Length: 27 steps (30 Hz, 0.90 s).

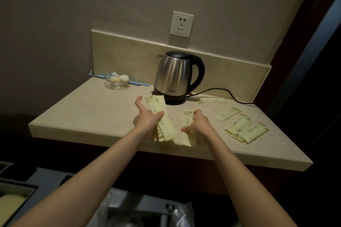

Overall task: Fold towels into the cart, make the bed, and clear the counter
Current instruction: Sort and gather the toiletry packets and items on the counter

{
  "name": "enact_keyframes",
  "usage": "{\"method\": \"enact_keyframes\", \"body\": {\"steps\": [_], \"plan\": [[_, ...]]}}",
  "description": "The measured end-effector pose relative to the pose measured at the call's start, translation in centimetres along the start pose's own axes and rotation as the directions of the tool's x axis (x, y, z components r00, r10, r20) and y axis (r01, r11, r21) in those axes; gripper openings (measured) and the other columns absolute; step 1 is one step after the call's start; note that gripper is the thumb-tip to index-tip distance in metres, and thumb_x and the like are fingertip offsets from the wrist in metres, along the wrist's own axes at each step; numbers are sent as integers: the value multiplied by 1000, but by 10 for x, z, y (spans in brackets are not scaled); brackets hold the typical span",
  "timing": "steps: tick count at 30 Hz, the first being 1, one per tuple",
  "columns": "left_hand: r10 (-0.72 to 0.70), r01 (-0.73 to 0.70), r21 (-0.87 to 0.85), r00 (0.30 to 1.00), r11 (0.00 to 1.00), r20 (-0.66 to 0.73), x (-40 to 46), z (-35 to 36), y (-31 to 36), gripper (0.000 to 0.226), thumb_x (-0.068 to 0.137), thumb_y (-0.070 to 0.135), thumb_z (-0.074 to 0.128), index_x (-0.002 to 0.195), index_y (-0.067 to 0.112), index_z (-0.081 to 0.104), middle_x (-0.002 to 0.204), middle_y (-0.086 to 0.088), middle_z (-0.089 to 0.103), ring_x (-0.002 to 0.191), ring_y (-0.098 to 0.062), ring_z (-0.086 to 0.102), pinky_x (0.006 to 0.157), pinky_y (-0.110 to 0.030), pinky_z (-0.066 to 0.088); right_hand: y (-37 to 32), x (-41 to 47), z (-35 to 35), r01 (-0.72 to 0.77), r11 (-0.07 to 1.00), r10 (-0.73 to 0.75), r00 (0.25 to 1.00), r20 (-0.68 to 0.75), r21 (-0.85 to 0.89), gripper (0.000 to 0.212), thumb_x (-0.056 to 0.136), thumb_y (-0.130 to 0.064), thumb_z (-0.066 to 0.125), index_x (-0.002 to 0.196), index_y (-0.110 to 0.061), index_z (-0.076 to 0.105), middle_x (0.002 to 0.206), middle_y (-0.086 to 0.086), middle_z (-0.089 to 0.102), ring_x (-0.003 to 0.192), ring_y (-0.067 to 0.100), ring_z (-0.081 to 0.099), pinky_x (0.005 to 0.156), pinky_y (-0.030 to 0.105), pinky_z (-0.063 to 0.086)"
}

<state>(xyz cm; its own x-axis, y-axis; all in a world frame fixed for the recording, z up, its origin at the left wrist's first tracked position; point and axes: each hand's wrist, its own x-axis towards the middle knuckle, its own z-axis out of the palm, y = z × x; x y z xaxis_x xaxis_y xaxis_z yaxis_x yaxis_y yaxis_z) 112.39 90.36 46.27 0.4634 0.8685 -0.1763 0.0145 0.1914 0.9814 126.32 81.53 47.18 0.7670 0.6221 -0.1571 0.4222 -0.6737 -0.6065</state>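
Pale yellow sachet packets lie scattered on the beige stone counter (88, 112). My left hand (147, 118) grips a small stack of packets (162, 116) near the counter's front edge, thumb across them. My right hand (198, 123) holds another packet (189, 119), whose lower end sticks out below the fingers. More packets lie to the right: one (227, 114), a pile (249, 131), and one (212, 100) by the backsplash.
A steel electric kettle (175, 75) stands on its black base at the back, its cord (227, 94) running right. A glass dish (117, 81) with small round items sits at back left. A wall socket (181, 24) is above. A cart with a plastic bag (144, 212) is below.
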Motion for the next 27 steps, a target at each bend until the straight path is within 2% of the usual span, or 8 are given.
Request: {"method": "enact_keyframes", "body": {"steps": [4, 7, 11, 13, 16, 20, 22, 27], "plan": [[48, -48, 24, 999, 999, 23, 0, -1, 1, 72, 88, 6, 62, 132, 41, 16, 127, -9, 52, 101, -29, 62, 81, -47, 56, -13, -1, -11, -71, 997, 71, 996, 58, -1, 93, 81, -15, 73, 147, -9, 8, 144, 17, 35, 130, 35, 40, 102, 41, 40], [70, -71, 21, 995, 997, 66, -1, -1, 3, 60, 90, 5, 60, 130, 33, 24, 132, -14, 50, 98, -27, 62, 66, -37, 56, -5, -3, -14, -62, 991, 64, 998, -14, 116, 66, 86, -9, 67, 140, -5, 30, 138, 16, 44, 125, 31, 45, 97, 37, 43], [73, -78, 56, 993, 995, 94, -6, 11, 5, 52, 90, 7, 60, 133, 22, 34, 131, -16, 52, 91, -24, 62, 62, -32, 55, 6, -6, -21, 13, 926, 34, 993, -116, 376, 39, 90, -8, 61, 128, -9, 51, 124, 13, 57, 108, 27, 57, 87, 37, 52], [72, -81, 82, 991, 993, 110, -7, 23, 5, 52, 91, 8, 59, 135, 19, 35, 130, -16, 53, 93, -25, 64, 69, -36, 57, 7, -11, -29, 66, 867, -4, 992, -125, 494, 34, 90, -7, 59, 123, -10, 55, 116, 13, 62, 95, 25, 63, 69, 32, 54], [72, -86, 118, 990, 989, 122, -13, 47, 10, 44, 97, 16, 50, 138, 18, 32, 129, -15, 54, 97, -26, 64, 82, -41, 55, 7, -22, -35, 66, 839, -27, 997, -79, 541, 28, 88, -7, 62, 116, -10, 59, 109, 11, 64, 91, 24, 65, 60, 30, 53], [43, -53, 42, 979, 998, 201, -28, 85, 16, 41, 103, 30, 34, 140, 15, 26, 120, -7, 50, 89, -19, 58, 69, -30, 51, 27, -28, -44, 70, 866, 4, 989, -147, 496, 22, 83, -12, 70, 104, -13, 64, 101, 3, 64, 89, 15, 61, 68, 29, 53], [56, -81, 93, 969, 992, 241, -36, 101, 13, 47, 101, 22, 43, 143, 18, 22, 129, -11, 48, 94, -23, 60, 63, -25, 48, 39, -32, -51, 102, 862, -30, 988, -151, 497, 22, 83, -14, 71, 103, -12, 66, 98, 2, 64, 88, 12, 59, 68, 23, 47], [50, -80, 97, 959, 992, 279, -51, 132, 2, 64, 93, 5, 54, 145, 26, 22, 142, -15, 40, 108, -26, 56, 69, -29, 53, 76, -36, -72, 173, 844, -107, 982, -157, 507, 16, 88, -17, 65, 101, -10, 71, 92, -2, 66, 91, 14, 58, 74, 24, 44]]}}
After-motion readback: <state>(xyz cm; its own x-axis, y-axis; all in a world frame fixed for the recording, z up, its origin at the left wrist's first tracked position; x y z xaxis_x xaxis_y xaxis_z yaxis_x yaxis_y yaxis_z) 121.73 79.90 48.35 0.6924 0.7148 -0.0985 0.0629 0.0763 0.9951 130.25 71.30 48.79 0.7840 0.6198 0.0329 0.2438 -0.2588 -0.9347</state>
